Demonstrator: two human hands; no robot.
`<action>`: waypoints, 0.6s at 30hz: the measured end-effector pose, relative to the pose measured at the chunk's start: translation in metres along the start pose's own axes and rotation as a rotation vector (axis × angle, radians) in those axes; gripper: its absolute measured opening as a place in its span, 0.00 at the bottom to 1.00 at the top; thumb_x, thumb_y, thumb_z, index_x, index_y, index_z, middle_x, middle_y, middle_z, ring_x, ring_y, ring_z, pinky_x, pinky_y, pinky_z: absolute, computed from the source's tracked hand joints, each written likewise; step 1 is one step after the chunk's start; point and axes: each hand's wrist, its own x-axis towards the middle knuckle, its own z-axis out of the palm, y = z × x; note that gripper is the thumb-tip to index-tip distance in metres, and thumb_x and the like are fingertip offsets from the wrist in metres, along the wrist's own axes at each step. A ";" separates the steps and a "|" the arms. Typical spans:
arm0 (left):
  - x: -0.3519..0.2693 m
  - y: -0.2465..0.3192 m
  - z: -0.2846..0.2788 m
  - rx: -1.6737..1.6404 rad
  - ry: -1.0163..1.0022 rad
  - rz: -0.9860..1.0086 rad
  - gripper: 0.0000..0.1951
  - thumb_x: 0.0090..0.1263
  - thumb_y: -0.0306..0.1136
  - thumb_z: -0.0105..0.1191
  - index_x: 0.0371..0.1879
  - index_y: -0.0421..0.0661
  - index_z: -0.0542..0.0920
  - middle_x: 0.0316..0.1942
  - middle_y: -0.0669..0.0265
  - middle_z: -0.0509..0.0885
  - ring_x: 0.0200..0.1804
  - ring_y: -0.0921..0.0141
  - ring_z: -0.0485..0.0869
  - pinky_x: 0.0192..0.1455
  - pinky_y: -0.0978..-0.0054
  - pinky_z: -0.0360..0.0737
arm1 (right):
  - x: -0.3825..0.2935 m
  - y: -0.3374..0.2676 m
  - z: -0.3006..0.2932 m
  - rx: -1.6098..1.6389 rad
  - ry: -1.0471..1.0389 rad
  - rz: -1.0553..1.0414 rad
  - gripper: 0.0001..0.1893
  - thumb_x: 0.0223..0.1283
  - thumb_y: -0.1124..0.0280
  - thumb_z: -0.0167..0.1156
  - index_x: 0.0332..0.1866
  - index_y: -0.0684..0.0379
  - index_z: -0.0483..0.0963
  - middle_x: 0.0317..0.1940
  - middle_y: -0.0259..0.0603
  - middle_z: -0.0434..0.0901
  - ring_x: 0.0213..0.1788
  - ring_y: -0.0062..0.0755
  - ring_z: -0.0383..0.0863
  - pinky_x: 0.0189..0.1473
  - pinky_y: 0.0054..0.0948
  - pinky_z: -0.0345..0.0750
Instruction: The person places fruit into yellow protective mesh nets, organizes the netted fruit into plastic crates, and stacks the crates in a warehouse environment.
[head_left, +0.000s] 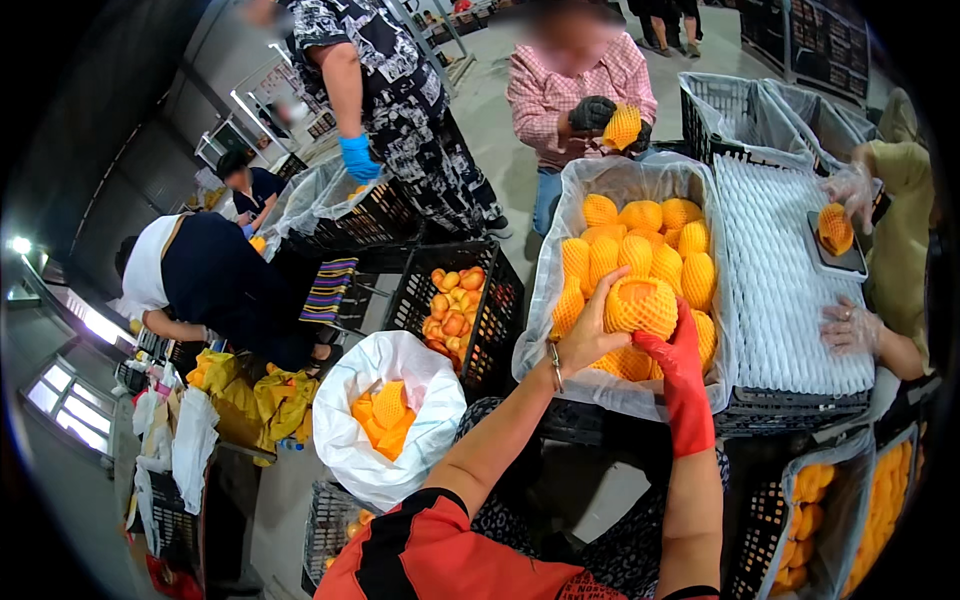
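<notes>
Both my hands hold one round fruit in a yellow foam net sleeve (641, 309) above a crate lined with clear plastic film (616, 397). My left hand (592, 331) is bare, with a bracelet at the wrist, and grips the fruit's left side. A red rubber glove covers my right hand (679, 358), whose fingers press the lower right side. Through the sleeve's opening a patch of orange fruit skin shows. Under and beyond my hands, several netted fruits (636, 253) fill the crate in rows; my hands hide some of the nearer ones.
To the left stand a white sack of foam nets (390, 412) and a black crate of bare peaches (454, 311). Rightward, white foam netting (795, 300) lies beside a scale (840, 255) under a co-worker's gloved hand. Opposite, a person in dark gloves holds a netted fruit (622, 126).
</notes>
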 end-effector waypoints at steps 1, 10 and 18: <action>0.002 -0.001 0.000 0.064 -0.015 0.001 0.47 0.49 0.24 0.63 0.73 0.43 0.54 0.67 0.57 0.61 0.72 0.61 0.60 0.75 0.66 0.55 | 0.004 0.011 -0.001 -0.128 0.065 -0.104 0.38 0.45 0.70 0.76 0.63 0.64 0.66 0.55 0.43 0.75 0.59 0.33 0.74 0.59 0.31 0.74; -0.008 -0.024 0.012 -0.619 0.204 -0.411 0.29 0.78 0.41 0.46 0.74 0.49 0.55 0.66 0.64 0.68 0.64 0.70 0.71 0.59 0.71 0.75 | 0.011 0.002 0.009 -1.072 0.214 -0.628 0.35 0.41 0.77 0.72 0.61 0.61 0.71 0.57 0.48 0.75 0.58 0.46 0.75 0.62 0.39 0.69; -0.023 -0.050 0.004 -0.101 0.423 -0.045 0.19 0.79 0.32 0.42 0.66 0.43 0.70 0.65 0.67 0.72 0.48 0.77 0.77 0.43 0.83 0.75 | 0.004 0.031 0.029 -0.482 0.153 -0.171 0.48 0.42 0.76 0.72 0.73 0.58 0.55 0.66 0.51 0.64 0.68 0.45 0.64 0.69 0.39 0.63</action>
